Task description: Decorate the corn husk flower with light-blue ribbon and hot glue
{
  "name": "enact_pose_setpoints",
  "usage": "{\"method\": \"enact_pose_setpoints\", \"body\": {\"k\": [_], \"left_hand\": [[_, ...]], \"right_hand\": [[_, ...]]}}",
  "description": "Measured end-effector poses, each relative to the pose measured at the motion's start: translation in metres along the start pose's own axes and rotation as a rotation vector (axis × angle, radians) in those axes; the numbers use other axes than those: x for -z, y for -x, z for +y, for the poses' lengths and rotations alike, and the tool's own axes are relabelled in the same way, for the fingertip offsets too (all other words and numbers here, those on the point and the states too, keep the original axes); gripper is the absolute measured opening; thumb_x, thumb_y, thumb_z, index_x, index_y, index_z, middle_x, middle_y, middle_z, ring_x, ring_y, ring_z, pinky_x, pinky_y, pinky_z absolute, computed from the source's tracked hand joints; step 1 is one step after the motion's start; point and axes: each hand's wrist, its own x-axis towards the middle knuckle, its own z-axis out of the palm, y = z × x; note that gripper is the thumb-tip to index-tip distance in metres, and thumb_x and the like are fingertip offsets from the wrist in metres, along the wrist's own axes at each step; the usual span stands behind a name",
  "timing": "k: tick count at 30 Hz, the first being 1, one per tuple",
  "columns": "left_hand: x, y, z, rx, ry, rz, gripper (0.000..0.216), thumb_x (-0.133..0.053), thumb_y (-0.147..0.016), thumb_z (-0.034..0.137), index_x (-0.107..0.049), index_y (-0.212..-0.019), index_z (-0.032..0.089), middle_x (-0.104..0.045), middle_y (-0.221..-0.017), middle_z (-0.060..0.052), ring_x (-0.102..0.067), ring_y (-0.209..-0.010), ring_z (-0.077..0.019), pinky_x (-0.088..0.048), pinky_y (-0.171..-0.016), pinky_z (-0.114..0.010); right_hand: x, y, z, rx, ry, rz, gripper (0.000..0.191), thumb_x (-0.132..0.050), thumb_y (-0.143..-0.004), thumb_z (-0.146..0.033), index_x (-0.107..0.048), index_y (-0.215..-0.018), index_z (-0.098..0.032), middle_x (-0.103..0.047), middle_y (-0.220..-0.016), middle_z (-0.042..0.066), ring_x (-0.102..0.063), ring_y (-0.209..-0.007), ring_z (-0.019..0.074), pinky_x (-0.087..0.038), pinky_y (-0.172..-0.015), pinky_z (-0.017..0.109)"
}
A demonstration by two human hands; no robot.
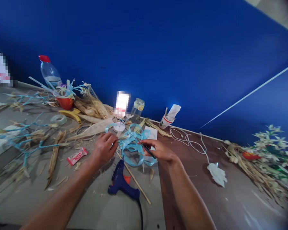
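Observation:
My left hand is closed in a pinch on a thin stem wound with light blue ribbon, whose loose loops lie between both hands. My right hand is closed on a thin dark tool that points toward the ribbon. A blue glue gun lies on the table just below my hands, its cord running toward me. A thin wooden stick lies beside the gun.
Dried husks and blue-wrapped stems are scattered at the left, with a tape roll, a red cup, a plastic bottle and a pink wrapper. At the right lie a white cable, a paper cup and straw flowers.

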Motion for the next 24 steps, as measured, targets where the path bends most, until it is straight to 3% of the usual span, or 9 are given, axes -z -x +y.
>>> {"method": "enact_pose_setpoints", "body": {"k": [4, 9, 18, 24], "left_hand": [[0.004, -0.001, -0.002, -0.101, -0.062, -0.010, 0.012, -0.047, -0.081, 0.015, -0.059, -0.083, 0.019, -0.062, -0.082, -0.006, -0.055, -0.076, -0.0173, -0.041, -0.078, -0.032], [0.007, -0.001, -0.004, -0.122, -0.118, -0.051, 0.015, -0.047, -0.081, 0.015, -0.061, -0.086, 0.020, -0.063, -0.086, -0.006, -0.055, -0.079, -0.0172, -0.039, -0.086, -0.036], [0.010, -0.003, -0.001, -0.199, -0.234, -0.028, 0.015, -0.047, -0.081, 0.014, -0.061, -0.087, 0.019, -0.064, -0.087, -0.006, -0.058, -0.079, -0.0166, -0.041, -0.088, -0.038], [0.010, -0.003, -0.001, -0.216, -0.273, -0.030, 0.015, -0.047, -0.081, 0.014, -0.061, -0.085, 0.021, -0.065, -0.085, -0.005, -0.059, -0.077, -0.0156, -0.040, -0.089, -0.038]], "right_hand": [[-0.003, -0.008, 0.000, -0.016, 0.039, -0.056, 0.047, -0.062, -0.071, -0.033, -0.061, -0.113, -0.012, -0.064, -0.086, 0.005, -0.053, -0.073, 0.0132, -0.045, -0.069, 0.027], [-0.003, -0.010, 0.008, -0.017, 0.021, -0.129, 0.043, -0.058, -0.074, -0.027, -0.060, -0.114, -0.013, -0.064, -0.079, 0.003, -0.051, -0.065, 0.0098, -0.043, -0.064, 0.023], [-0.005, -0.013, 0.011, -0.023, -0.031, -0.175, 0.045, -0.063, -0.073, -0.032, -0.061, -0.112, -0.011, -0.056, -0.064, -0.002, -0.042, -0.052, 0.0060, -0.037, -0.053, 0.019], [-0.006, -0.013, 0.011, -0.026, -0.056, -0.185, 0.044, -0.062, -0.074, -0.032, -0.061, -0.112, -0.010, -0.054, -0.061, -0.002, -0.041, -0.051, 0.0054, -0.037, -0.054, 0.019]]}}
